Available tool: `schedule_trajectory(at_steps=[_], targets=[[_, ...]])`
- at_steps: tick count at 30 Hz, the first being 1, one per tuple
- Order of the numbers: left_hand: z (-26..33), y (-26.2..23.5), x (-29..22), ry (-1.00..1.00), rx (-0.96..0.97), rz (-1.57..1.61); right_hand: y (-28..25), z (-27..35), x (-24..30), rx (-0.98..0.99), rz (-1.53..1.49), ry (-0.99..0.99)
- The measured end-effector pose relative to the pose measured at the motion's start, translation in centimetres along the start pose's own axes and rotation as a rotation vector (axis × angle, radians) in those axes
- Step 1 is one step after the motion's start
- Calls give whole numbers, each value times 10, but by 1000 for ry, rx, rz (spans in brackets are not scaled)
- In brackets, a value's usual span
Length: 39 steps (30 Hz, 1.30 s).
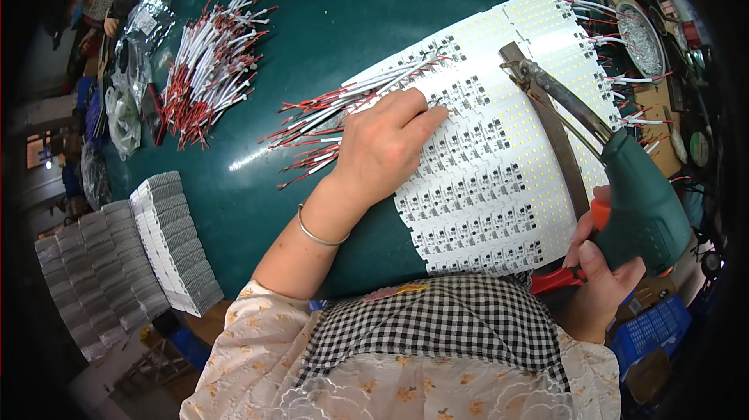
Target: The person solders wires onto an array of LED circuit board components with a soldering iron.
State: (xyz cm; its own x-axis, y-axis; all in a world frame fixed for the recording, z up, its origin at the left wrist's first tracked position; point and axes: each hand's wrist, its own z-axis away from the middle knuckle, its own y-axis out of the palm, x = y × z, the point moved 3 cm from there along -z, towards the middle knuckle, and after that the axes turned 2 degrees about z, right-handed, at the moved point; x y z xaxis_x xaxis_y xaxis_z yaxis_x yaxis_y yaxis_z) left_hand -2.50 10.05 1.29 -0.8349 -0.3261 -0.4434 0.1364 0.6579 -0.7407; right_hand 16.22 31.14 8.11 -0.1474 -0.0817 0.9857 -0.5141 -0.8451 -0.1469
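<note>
A large sheet of white LED circuit boards, with rows of black components and yellow LEDs, lies before me. My left hand is over its left part, fingers curled and pinched close to the boards. Short white wires with red ends stick out from under and beside this hand; its fingertips partly hide what they grip. My right hand is wrapped round the handle of a green soldering gun with an orange trigger. The gun's metal tip points left over the boards, above a dark flat bar lying across them.
A big pile of red-and-white wires lies at the far left. Stacked white boards stand at the near left. At the right are a round metal dish and a blue basket. Wires hang off the sheet's right edge.
</note>
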Motion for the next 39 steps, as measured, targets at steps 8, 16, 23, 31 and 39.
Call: schedule_trajectory(at_steps=[8,16,23,31,39], targets=[[1,-27,-15,-292,21,91,15,-4,-2,-12,-79,3],[43,-61,3,-440,0,-4,4,-1,-13,109,-108,94],[30,-94,-7,-380,-281,-176,3,-4,-12,64,-75,13],[-6,-38,-12,-422,-77,319,3,-2,-10,50,-130,11],[-21,-18,-9,-385,-139,264,-10,0,-21,26,-174,9]])
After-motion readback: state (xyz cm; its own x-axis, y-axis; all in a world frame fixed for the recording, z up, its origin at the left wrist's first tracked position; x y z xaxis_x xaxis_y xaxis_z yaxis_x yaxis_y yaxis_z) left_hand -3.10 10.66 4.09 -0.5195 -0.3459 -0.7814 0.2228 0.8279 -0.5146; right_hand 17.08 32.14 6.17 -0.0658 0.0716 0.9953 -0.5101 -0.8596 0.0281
